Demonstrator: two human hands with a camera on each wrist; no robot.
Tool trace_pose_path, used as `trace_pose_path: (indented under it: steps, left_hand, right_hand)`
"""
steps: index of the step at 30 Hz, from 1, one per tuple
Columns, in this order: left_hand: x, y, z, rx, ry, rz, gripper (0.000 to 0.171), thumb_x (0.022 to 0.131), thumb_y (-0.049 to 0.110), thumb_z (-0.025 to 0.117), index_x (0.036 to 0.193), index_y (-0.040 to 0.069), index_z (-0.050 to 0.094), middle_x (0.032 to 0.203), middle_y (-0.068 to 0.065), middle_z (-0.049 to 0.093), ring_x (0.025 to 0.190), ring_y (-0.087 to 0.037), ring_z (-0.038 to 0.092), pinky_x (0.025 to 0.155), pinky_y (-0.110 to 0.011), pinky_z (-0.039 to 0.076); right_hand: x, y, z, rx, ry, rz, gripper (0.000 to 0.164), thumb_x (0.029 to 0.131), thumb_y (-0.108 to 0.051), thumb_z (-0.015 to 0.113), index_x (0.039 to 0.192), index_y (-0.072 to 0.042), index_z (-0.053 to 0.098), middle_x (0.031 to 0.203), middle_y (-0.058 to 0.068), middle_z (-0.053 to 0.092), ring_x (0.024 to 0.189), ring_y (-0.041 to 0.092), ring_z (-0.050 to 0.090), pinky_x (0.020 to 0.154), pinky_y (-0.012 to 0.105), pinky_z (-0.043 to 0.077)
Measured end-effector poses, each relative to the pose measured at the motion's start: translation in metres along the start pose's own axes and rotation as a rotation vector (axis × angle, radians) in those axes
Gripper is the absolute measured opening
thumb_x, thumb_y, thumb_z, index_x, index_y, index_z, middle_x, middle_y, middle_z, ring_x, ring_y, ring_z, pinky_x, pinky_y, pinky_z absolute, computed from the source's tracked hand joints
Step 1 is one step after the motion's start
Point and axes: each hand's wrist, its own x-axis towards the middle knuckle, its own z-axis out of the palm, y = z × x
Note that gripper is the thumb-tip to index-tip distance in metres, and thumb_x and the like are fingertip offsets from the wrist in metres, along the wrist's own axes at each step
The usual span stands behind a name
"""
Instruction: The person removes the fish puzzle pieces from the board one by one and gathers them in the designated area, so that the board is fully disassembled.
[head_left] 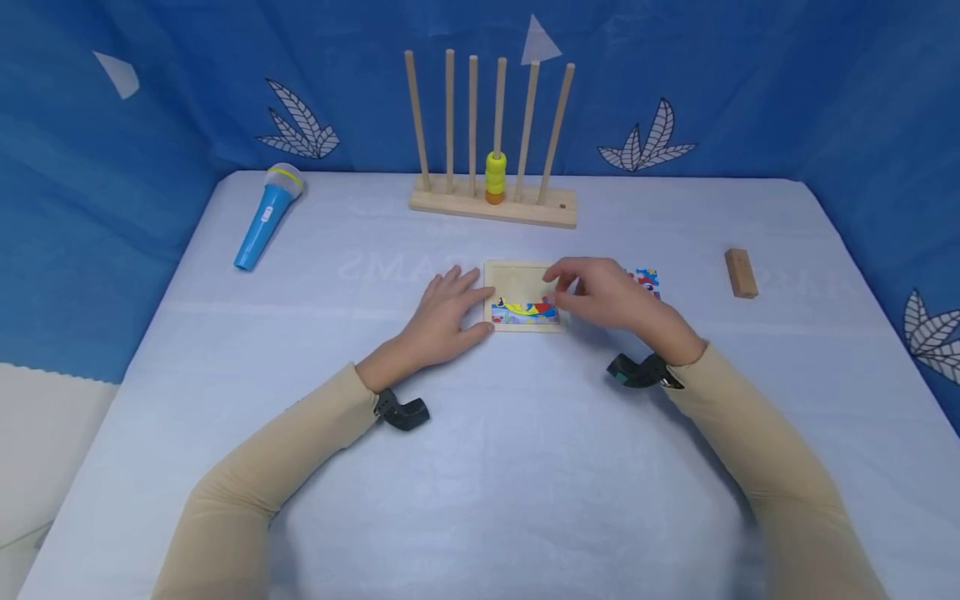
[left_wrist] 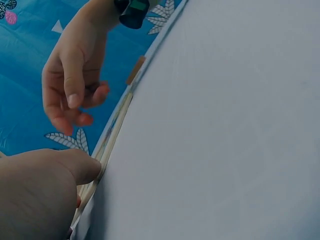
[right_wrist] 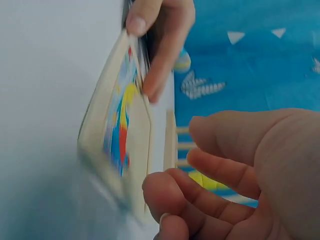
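A small wooden puzzle tray [head_left: 523, 327] lies on the table, its lower part filled with a colourful sea-themed picture [head_left: 525, 312] and its upper part bare wood. Against its left edge my left hand [head_left: 442, 321] rests with spread fingers, thumb at the near corner. My right hand [head_left: 596, 292] hovers over the tray's right side, fingers loosely bent and nothing between them, as the right wrist view shows. Partly hidden behind that hand are more printed puzzle pieces [head_left: 647, 280] on the table.
At the back stands a wooden peg rack [head_left: 495, 212] with yellow and orange beads [head_left: 496, 173] on one rod. A blue toy microphone [head_left: 266, 218] lies at the far left. To the right is a small wooden block [head_left: 741, 273]. Blue cloth [head_left: 375, 100] hangs behind the table.
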Motion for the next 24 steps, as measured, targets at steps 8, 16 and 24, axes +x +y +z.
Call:
trace_pose_path:
  steps: [8, 16, 24]
  left_hand:
    - [-0.001, -0.001, -0.001, -0.002, 0.005, 0.022, 0.057, 0.096, 0.033, 0.065, 0.146, 0.009, 0.056, 0.163, -0.021, 0.037, 0.156, -0.045, 0.022, 0.124, -0.066, 0.015]
    - [0.0, 0.0, -0.001, -0.002, -0.005, 0.027, 0.057, 0.096, 0.033, 0.064, 0.147, 0.008, 0.055, 0.163, -0.021, 0.037, 0.156, -0.046, 0.022, 0.124, -0.067, 0.015]
    - [0.001, -0.001, -0.001, -0.006, -0.006, 0.021, 0.058, 0.096, 0.034, 0.065, 0.147, 0.009, 0.054, 0.163, -0.021, 0.037, 0.156, -0.046, 0.021, 0.125, -0.067, 0.014]
  right_hand:
    - [0.03, -0.027, 0.028, -0.022, -0.083, -0.095, 0.044, 0.091, -0.012, 0.072, 0.133, -0.006, 0.062, 0.115, 0.015, 0.07, 0.086, 0.024, 0.065, 0.084, 0.04, 0.056]
    - [0.03, -0.03, 0.041, -0.007, -0.053, -0.155, 0.049, 0.085, -0.008, 0.079, 0.131, -0.007, 0.064, 0.108, 0.014, 0.07, 0.076, 0.021, 0.059, 0.078, 0.036, 0.052]
    - [0.03, -0.032, 0.044, -0.018, -0.042, -0.151, 0.048, 0.084, -0.005, 0.08, 0.13, -0.006, 0.065, 0.104, 0.012, 0.068, 0.078, 0.021, 0.057, 0.076, 0.034, 0.05]
